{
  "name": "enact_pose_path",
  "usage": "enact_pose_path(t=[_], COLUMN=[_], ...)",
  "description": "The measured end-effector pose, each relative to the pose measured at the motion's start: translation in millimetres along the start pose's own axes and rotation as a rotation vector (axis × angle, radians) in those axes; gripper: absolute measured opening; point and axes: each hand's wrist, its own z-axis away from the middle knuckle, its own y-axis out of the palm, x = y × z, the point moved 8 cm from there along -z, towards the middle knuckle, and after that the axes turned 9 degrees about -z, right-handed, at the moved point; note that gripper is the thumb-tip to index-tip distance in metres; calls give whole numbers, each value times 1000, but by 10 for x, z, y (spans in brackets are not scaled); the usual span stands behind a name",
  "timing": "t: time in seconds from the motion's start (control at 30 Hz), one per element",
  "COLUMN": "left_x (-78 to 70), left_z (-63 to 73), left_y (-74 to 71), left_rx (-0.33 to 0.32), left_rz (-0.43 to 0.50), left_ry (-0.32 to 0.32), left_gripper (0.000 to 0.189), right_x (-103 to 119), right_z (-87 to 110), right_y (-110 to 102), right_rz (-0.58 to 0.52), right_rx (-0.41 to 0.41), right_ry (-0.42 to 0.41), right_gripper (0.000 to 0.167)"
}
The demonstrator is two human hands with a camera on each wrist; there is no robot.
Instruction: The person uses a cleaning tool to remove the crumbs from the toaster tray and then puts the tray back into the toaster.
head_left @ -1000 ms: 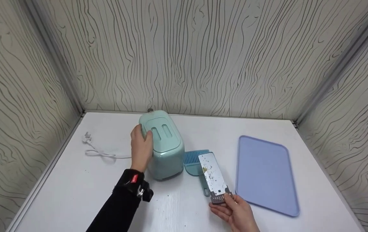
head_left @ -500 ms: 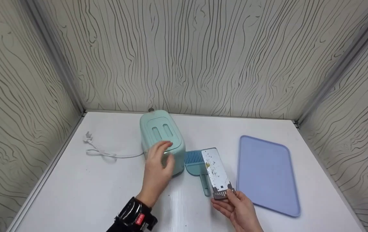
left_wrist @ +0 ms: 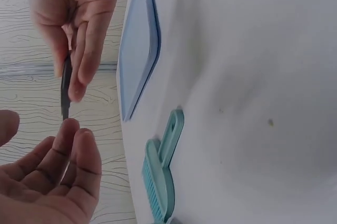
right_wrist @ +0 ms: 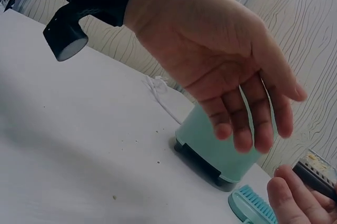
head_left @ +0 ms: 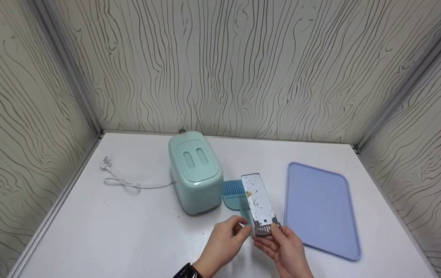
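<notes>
My right hand point(head_left: 288, 253) pinches the dark slotted end of a long metal crumb tray point(head_left: 258, 197), thumb on top and fingers beneath. Crumbs and a yellowish bit lie scattered on its surface. Close to that end, on the left, is my left hand point(head_left: 224, 241), its fingers loosely bent and holding nothing. In the right wrist view the left hand point(right_wrist: 216, 66) hangs apart from the tray point(right_wrist: 318, 174). Partly under the crumb tray in the head view, a teal brush point(head_left: 232, 201) lies on the table, its handle partly hidden behind the left fingers.
A mint-green toaster point(head_left: 197, 173) with a lid on top stands left of the brush. Its white cord point(head_left: 139, 187) and plug extend leftward. A flat lilac tray point(head_left: 320, 208) lies on the right. Small crumbs point(right_wrist: 158, 162) dot the white table point(head_left: 135, 231).
My left hand has let go of the toaster and moved right and toward me, up beside the crumb tray. The right hand has raised the crumb tray slightly away from me.
</notes>
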Motion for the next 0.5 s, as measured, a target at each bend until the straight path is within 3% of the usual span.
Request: enact_pose_path(t=[0.2, 0.5], left_x=[89, 233], left_z=[-31, -24], left_y=[206, 310], left_rx=[18, -62], left_rz=[138, 104], left_ry=[-66, -150], left_gripper=[25, 17], right_x=[-58, -135], right_z=[14, 36], right_y=[-1, 39], right_rz=[24, 7], right_rx=[9, 63], right_ry=[-1, -13], right_gripper=[30, 26])
